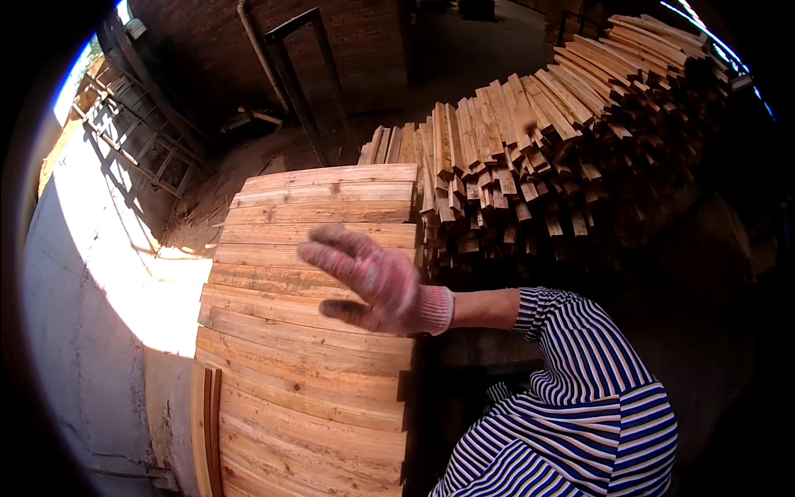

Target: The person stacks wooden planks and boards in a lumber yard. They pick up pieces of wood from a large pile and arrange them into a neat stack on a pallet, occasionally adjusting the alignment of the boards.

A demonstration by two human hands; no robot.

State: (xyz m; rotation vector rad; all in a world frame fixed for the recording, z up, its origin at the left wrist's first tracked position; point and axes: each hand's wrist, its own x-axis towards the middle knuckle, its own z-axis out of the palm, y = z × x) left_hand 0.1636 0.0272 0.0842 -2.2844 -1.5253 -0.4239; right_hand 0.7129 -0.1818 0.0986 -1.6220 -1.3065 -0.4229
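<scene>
My right hand (377, 282), in a pinkish, dirt-stained knit glove, reaches leftward over a row of wooden boards (315, 389). Its fingers are stretched out and the thumb stands apart; nothing is held. Whether the palm touches the wood or hovers just above it I cannot tell. The boards lie side by side, forming a broad flat surface with knots and darker grain streaks. Narrow wooden strips (207, 431) run along its near left edge, crosswise to the boards. My left hand is out of view.
A large stack of cut timber pieces (530, 149) rises at the far right. A sunlit concrete wall (83, 290) borders the left side, with a ladder-like wooden frame (137, 141) farther back. A dark metal frame (294, 66) stands before the brick wall (364, 50).
</scene>
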